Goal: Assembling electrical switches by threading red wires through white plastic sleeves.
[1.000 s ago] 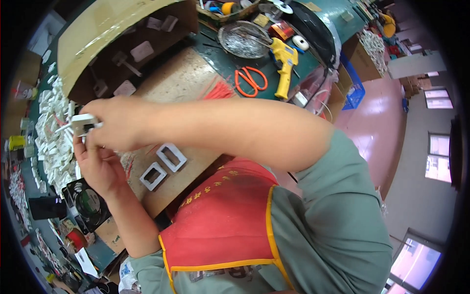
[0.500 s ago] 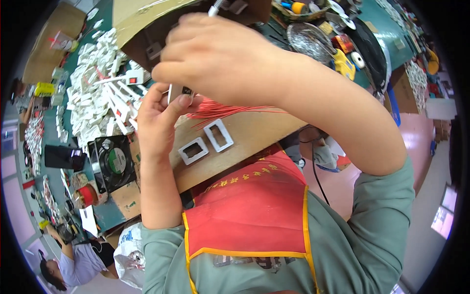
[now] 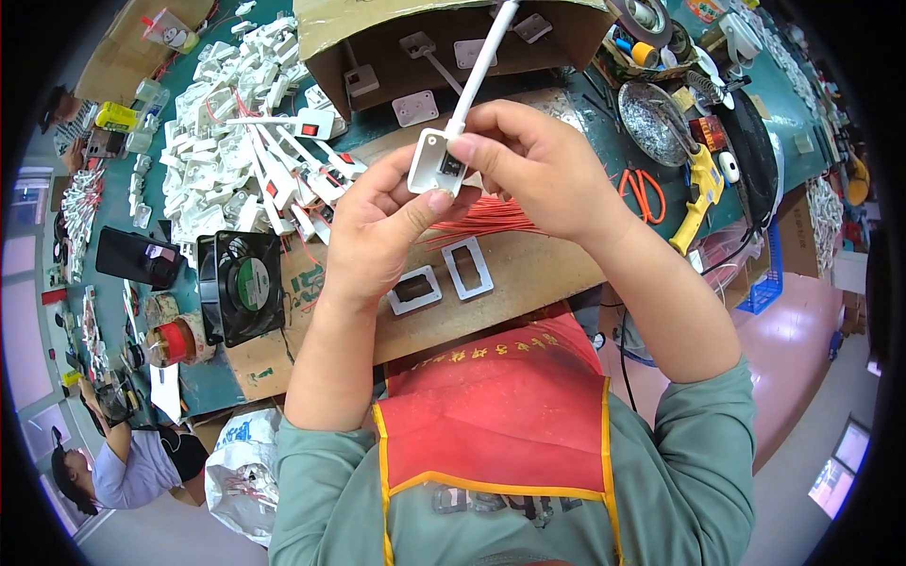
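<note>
In front of me I hold a white plastic switch housing [image 3: 427, 168], its hollow side facing up. A white tube [image 3: 486, 66] rises from its top end, and a small black switch [image 3: 451, 167] sits inside. My left hand [image 3: 377, 226] is closed on the housing's lower edge, thumb in front. My right hand [image 3: 547, 170] pinches it where the tube joins, its thumb over the opening near the switch. Red wires [image 3: 500, 219] lie beneath my hands. Closer to me, two white rectangular frames rest on cardboard, a left frame [image 3: 415, 304] and a right frame [image 3: 453, 274].
An open cardboard box [image 3: 330, 66] with white parts stands ahead. A heap of white housings [image 3: 203, 160] and a black fan [image 3: 241, 288] are at left. Orange-handled scissors [image 3: 644, 196], a yellow glue gun [image 3: 700, 193] and a metal bowl [image 3: 651, 113] lie right. Another person [image 3: 142, 467] sits lower left.
My right hand has come down from above, out of its blur, onto the housing. The housing now shows clearly with its tube, and my left hand appears farther right in view.
</note>
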A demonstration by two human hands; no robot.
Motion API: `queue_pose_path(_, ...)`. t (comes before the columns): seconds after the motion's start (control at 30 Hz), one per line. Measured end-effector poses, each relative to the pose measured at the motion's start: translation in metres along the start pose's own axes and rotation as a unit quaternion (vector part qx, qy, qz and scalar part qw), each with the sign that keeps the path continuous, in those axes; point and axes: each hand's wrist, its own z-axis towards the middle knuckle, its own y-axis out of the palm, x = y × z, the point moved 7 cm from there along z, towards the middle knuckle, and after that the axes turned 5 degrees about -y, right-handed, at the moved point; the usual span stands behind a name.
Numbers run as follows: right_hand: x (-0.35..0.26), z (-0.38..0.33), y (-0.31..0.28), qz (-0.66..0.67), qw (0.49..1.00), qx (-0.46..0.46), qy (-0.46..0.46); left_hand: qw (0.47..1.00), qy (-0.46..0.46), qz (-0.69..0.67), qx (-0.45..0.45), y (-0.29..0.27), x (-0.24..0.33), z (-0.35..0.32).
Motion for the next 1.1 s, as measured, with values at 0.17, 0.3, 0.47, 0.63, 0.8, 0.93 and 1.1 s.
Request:
queue_pose_path(0.17, 0.016, 0.005, 0.003, -0.034, 0.998, -0.023, 0.054, 0.998, -0.07, -0.004, -0.003, 0.0, -0.009, 0.003)
queue_pose_path(0.3, 0.014, 0.008, 0.006, -0.03, 0.997, -0.034, 0.062, 0.997, -0.074, 0.001, 0.01, -0.003, -0.01, 0.003)
queue_pose_path(0.47, 0.015, 0.008, 0.005, -0.094, 0.994, -0.057, 0.015, 0.992, -0.126, 0.002, 0.01, -0.004, -0.014, 0.001)
queue_pose_path(0.63, 0.02, 0.006, 0.002, 0.04, 0.99, -0.089, 0.098, 0.994, -0.112, -0.006, -0.005, -0.005, -0.016, -0.001)
queue_pose_path(0.8, 0.025, 0.002, 0.006, 0.118, 0.98, -0.111, 0.112, 0.996, -0.068, 0.032, -0.039, -0.002, -0.013, -0.002)
queue_pose_path(0.93, 0.024, -0.001, 0.007, 0.135, 0.979, -0.105, 0.115, 0.995, -0.061, 0.05, -0.062, 0.001, -0.01, -0.002)
queue_pose_path(1.1, 0.025, 0.001, 0.001, 0.134, 0.98, -0.069, 0.129, 0.997, -0.068, 0.016, -0.036, 0.006, -0.012, -0.002)
